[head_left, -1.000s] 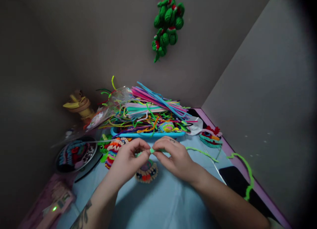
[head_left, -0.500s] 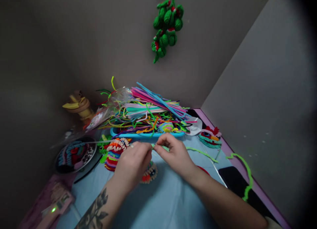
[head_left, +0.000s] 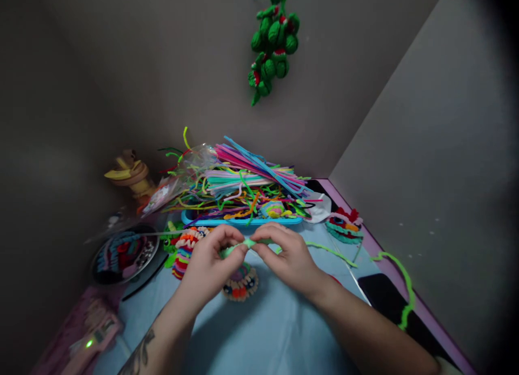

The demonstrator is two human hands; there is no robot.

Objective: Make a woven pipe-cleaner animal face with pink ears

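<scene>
Between the fingertips of both hands is a light green pipe cleaner, partly covered by the fingers. My left hand pinches it from the left, thumb and fingers closed. From the other side my right hand grips it the same way, the two hands almost touching. Just beneath them on the blue cloth lies a small fuzzy piece with a beige curly edge and orange and dark blue patches. A striped, multicoloured fuzzy piece is partly hidden behind my left hand.
A blue tray heaped with pipe cleaners stands at the back. To the left are a round metal dish and a pink glue gun. On the right lie a fuzzy fish-like piece, a black phone and a bright green strand.
My left hand has turned, so its thumb and more of the light green pipe cleaner now show. The right hand's fingers have shifted slightly left along it.
</scene>
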